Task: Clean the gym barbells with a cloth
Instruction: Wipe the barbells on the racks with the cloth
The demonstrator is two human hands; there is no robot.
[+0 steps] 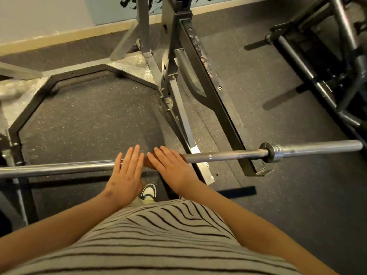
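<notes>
Long silver steel barbell (59, 168) ran level across the view, above the speckled grey rubber floor (89, 120). Left hand (127, 171) lay flat over the bar, fingers straight and close together. Right hand (171, 167) just beside it, likewise flat, fingers straight.

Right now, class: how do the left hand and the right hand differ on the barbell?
The left hand points almost straight across the barbell; the right hand slants inward toward the left hand. The left hand covers the shiny stretch of bar; the right hand meets the duller grey stretch. Both lie flat over the bar, fingers straight.
</notes>
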